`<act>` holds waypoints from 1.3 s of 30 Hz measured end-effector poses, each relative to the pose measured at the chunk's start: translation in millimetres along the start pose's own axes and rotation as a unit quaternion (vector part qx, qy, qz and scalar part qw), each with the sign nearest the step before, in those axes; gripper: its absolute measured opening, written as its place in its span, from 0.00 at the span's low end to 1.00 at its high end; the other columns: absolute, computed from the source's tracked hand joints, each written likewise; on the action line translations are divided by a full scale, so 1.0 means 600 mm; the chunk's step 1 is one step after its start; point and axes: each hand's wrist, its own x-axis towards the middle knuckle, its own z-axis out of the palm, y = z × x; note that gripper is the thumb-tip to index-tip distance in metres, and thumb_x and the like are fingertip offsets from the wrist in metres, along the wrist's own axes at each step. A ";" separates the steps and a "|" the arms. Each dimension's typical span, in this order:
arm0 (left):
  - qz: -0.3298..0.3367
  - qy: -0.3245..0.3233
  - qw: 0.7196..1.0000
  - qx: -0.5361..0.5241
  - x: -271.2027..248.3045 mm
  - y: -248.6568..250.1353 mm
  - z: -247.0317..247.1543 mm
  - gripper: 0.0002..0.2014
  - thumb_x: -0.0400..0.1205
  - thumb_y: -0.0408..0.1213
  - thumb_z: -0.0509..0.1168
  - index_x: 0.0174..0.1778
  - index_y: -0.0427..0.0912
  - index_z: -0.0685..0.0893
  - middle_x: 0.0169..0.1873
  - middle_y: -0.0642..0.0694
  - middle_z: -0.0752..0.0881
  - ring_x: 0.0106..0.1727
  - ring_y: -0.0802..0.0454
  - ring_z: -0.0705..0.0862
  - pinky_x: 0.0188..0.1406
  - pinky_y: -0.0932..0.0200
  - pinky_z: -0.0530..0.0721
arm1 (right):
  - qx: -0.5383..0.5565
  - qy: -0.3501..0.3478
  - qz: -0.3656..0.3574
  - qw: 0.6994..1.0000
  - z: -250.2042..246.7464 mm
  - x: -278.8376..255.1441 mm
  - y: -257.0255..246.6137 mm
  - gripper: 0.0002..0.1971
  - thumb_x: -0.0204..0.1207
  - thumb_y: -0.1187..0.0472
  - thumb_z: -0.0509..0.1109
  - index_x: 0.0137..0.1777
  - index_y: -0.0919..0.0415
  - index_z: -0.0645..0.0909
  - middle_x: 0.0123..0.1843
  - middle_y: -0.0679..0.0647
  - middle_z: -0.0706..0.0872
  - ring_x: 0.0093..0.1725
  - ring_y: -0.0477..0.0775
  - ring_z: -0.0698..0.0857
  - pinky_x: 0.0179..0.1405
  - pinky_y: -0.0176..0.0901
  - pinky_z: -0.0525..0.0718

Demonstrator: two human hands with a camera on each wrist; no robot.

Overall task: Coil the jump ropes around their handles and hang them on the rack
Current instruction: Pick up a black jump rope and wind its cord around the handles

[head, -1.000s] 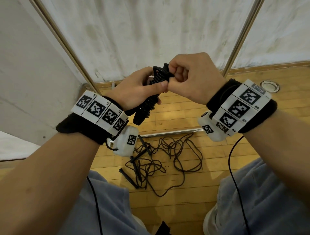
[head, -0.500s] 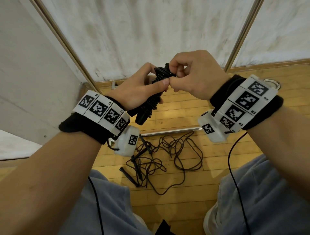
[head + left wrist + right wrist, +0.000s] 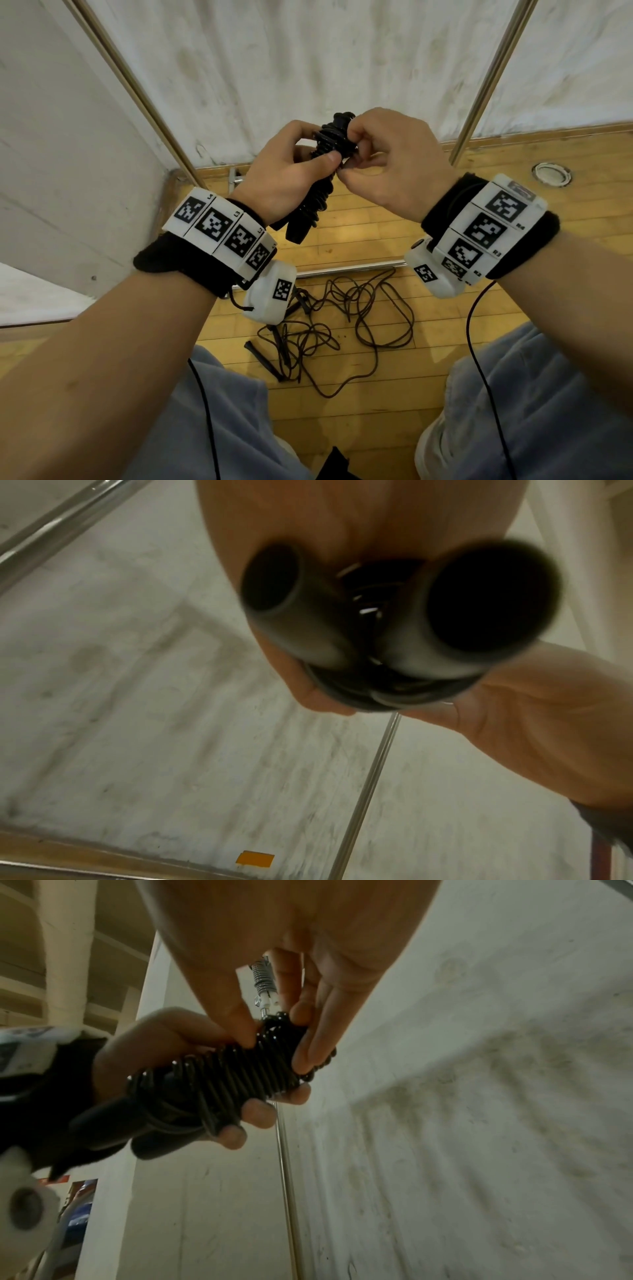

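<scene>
Closest in, two bare forearms reach out over grey-trousered knees [image 3: 534,421], each wrist wrapped in a black band with white marker tiles. Below them, on the wooden floor [image 3: 428,219], a loose jump rope [image 3: 363,318] lies in a black tangle, its slim handles at the left edge of the heap, just in front of the knees.

Up at chest height the left hand [image 3: 284,178] is wrapped round a coiled jump rope [image 3: 320,192], fingers curled about the bundle and thumb pressed across its front. The cord is wound in tight turns around two black handles held side by side (the left wrist camera looks straight at their two round butt ends [image 3: 404,610]). The bundle stands tilted, lower end pointing down toward the floor. The right hand [image 3: 394,168] has its thumb and fingertips [image 3: 301,1053] pinched on the turns at the top end of the bundle, touching the left thumb.

Beyond the hands, the rack [image 3: 489,78] shows as slanting chrome poles with a low rail at floor level, before a scuffed white wall [image 3: 308,51].
</scene>
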 end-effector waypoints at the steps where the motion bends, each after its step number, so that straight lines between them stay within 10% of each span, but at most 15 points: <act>1: -0.002 -0.002 1.000 -0.005 0.000 -0.001 0.000 0.09 0.83 0.30 0.64 0.58 0.40 0.74 0.34 0.45 0.81 0.28 0.52 0.84 0.29 0.53 0.85 | -0.002 0.003 -0.003 1.000 0.000 0.001 0.000 0.11 0.67 0.62 0.71 0.47 0.66 0.80 0.36 0.54 0.76 0.39 0.58 0.81 0.42 0.55 0.86; 7: -0.030 0.016 0.997 -0.073 0.003 0.000 0.011 0.10 0.80 0.45 0.63 0.44 0.43 0.72 0.36 0.40 0.79 0.30 0.45 0.79 0.31 0.52 0.80 | -0.059 0.006 -0.044 0.997 0.005 0.000 -0.004 0.08 0.68 0.61 0.70 0.44 0.65 0.80 0.36 0.54 0.78 0.36 0.56 0.79 0.39 0.54 0.83; 12: -0.013 0.098 0.995 -0.002 0.013 -0.002 0.022 0.13 0.87 0.46 0.55 0.39 0.45 0.69 0.30 0.58 0.75 0.30 0.59 0.78 0.34 0.56 0.81 | -0.075 0.015 -0.061 0.995 0.009 0.001 -0.006 0.08 0.69 0.62 0.69 0.45 0.66 0.81 0.38 0.56 0.79 0.37 0.57 0.80 0.39 0.55 0.84; 23: -0.005 0.107 0.993 0.058 0.005 -0.003 0.029 0.13 0.89 0.47 0.52 0.52 0.38 0.67 0.33 0.52 0.75 0.22 0.72 0.78 0.18 0.77 0.72 | -0.101 0.028 -0.059 0.993 0.023 -0.002 0.000 0.11 0.71 0.60 0.69 0.48 0.67 0.82 0.50 0.59 0.82 0.40 0.57 0.84 0.43 0.52 0.85; 39: -0.020 0.099 0.994 -0.037 0.006 -0.001 0.036 0.11 0.77 0.50 0.58 0.45 0.48 0.67 0.36 0.47 0.78 0.30 0.53 0.78 0.33 0.49 0.78 | -0.105 0.039 -0.018 0.994 0.022 0.004 -0.001 0.10 0.70 0.58 0.70 0.46 0.65 0.82 0.44 0.57 0.81 0.37 0.57 0.83 0.40 0.53 0.84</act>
